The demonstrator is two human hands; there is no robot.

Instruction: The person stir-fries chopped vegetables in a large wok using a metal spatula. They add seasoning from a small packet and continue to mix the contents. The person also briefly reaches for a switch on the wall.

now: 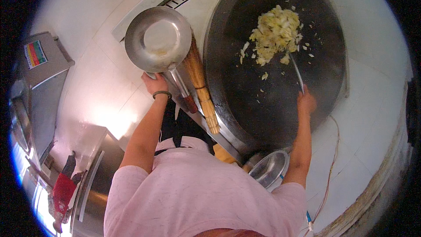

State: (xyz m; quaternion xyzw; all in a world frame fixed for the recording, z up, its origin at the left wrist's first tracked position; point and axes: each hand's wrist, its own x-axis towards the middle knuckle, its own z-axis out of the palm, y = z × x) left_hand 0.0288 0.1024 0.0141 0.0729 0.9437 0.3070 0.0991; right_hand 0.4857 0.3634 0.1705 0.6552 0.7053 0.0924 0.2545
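My right hand [306, 102] is closed round the metal handle of a long cooking tool [296, 69]. The tool's head is hidden in a heap of chopped pale yellow-white vegetables [277, 33], probably cabbage, in a big dark wok [280, 109]. Loose bits lie scattered round the heap. At the left, my left hand [154, 83] is at the near rim of a round steel pan [160, 37], its fingers curled by a shiny metal edge. What those fingers grip is partly hidden. The pan's handle, ending in a brown wooden grip [190, 104], points toward me.
A bamboo wok brush [202, 90] lies between the pan and the wok. A clear bowl or basin [269, 169] sits at the wok's near edge. A thin cable [335, 149] runs down on the right. Another person in red [63, 191] is far left, near steel counters.
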